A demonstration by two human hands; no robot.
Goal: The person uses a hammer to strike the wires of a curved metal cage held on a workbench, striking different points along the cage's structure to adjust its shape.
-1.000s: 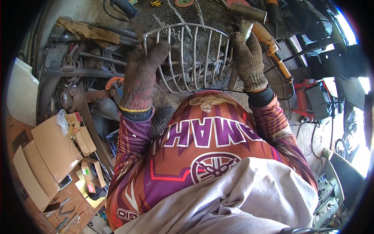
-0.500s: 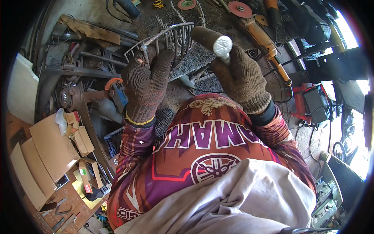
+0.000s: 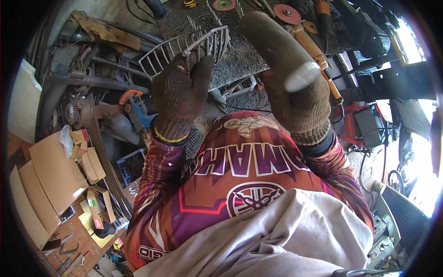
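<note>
My left hand (image 3: 180,94), in a brown knitted glove, is closed around the near side of a welded metal rod frame (image 3: 206,35). The frame is basket-like, with a curved rim and several thin bars, and rests on or just over the gritty metal worktop (image 3: 240,64). A hammer (image 3: 270,44) with a thick cylindrical steel head is gripped in my gloved right hand (image 3: 302,111). Its head is raised to the right of the frame, apart from it, and smeared by motion at the near end. The handle is mostly hidden behind the head and glove.
A long orange power tool (image 3: 336,90) lies right of the worktop, near a red grinding disc (image 3: 287,13). Wood and metal bars (image 3: 104,32) lie at the far left. Cardboard boxes (image 3: 55,166) stand at the near left, and a red-and-black machine (image 3: 369,129) at the right.
The hammer and my right hand have moved right and closer to the camera. My left hand has shifted slightly right, and the frame has tilted or turned a little.
</note>
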